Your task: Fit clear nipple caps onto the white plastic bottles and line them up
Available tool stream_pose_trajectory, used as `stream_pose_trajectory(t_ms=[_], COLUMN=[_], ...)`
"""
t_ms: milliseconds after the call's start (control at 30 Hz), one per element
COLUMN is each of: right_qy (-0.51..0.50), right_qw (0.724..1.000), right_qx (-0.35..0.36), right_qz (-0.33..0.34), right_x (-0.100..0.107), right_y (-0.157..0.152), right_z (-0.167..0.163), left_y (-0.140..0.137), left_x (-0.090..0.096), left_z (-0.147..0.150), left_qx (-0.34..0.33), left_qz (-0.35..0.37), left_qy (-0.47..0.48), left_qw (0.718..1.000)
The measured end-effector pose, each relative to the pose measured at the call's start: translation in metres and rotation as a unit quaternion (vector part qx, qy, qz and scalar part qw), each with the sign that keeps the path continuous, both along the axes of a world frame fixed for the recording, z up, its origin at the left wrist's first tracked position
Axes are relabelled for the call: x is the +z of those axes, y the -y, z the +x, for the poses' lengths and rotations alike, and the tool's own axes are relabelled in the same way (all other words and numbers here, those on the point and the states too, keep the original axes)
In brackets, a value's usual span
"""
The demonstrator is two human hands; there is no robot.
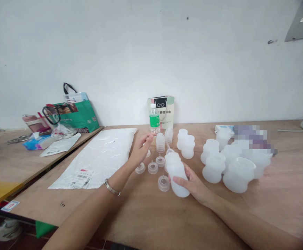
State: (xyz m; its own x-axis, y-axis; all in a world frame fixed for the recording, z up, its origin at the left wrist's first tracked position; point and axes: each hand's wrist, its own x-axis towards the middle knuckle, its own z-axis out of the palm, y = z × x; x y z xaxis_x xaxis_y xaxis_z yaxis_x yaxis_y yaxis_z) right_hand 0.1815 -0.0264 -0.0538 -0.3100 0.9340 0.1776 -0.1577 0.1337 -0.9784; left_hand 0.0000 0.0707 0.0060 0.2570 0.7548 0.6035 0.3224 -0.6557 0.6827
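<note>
The right hand [191,184] is wrapped around a translucent white plastic bottle with a rounded, wavy body [177,170], thumb across its near side; the bottle leans with its top away from the person and toward the left, and a slim clear spout shows at that end. The left hand [141,147] is raised just to the left of the bottle's top, its fingers reaching forward and close together; whether anything is pinched between the fingertips I cannot tell. On the left wrist sits a silver-coloured bracelet [112,188]. Below the left hand and between the two hands, several clear plastic ring-shaped caps with thin pointed tips [153,167] stand on the brown wooden table [138,215], one of them close to the held bottle's lower left side. Just beyond the left fingertips is a stack of clear plastic domed covers [160,142], and behind that a clear drink bottle with a green label and white cap [154,121] in front of a pale paper bag printed with eyeglasses [169,118]. Beyond the right hand stand two more wavy white bottles [188,146], and to its right a larger cluster of similar white bottles [214,168]. Left of the left hand lies a flat white plastic mailing bag with a printed label [101,149].
</note>
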Motion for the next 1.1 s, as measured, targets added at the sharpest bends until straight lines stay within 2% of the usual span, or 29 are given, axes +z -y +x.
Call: stream_pose_trajectory(t_ms=[100, 167, 333, 433, 500, 567, 633, 700, 900, 1100], right_qy=[0.007, 0.024, 0.076, 0.099, 0.116, 0.131, 0.144, 0.156, 0.172, 0.150], right_qw=[0.998, 0.995, 0.988, 0.985, 0.982, 0.979, 0.976, 0.974, 0.973, 0.975], right_qx=[-0.061, -0.089, -0.105, -0.106, -0.111, -0.116, -0.119, -0.120, -0.099, -0.095], right_qz=[0.011, 0.036, 0.082, 0.092, 0.097, 0.104, 0.111, 0.116, 0.116, 0.135], right_x=[-0.004, -0.007, -0.007, -0.006, -0.006, -0.006, -0.006, -0.005, -0.005, -0.007], right_y=[-0.007, -0.012, -0.013, -0.011, -0.010, -0.011, -0.011, -0.011, -0.007, -0.005], right_z=[0.004, 0.005, 0.005, 0.003, 0.002, 0.001, 0.000, 0.000, 0.001, 0.001], left_y=[-0.027, -0.039, -0.047, -0.033, -0.015, 0.006, 0.025, 0.036, 0.045, 0.052], left_x=[0.003, 0.000, -0.001, 0.010, 0.017, 0.019, 0.016, 0.010, -0.008, -0.017], left_z=[0.013, 0.023, 0.033, 0.031, 0.028, 0.026, 0.024, 0.021, 0.019, 0.019], left_qx=[0.056, 0.080, 0.107, 0.110, 0.057, -0.024, -0.079, -0.099, -0.081, -0.080], left_qz=[0.018, 0.008, -0.001, 0.024, 0.028, 0.017, 0.019, 0.038, 0.041, 0.085], left_qy=[-0.117, -0.156, -0.127, -0.033, 0.066, 0.116, 0.090, 0.044, -0.109, -0.135], left_qw=[0.991, 0.984, 0.986, 0.993, 0.996, 0.993, 0.993, 0.993, 0.990, 0.984])
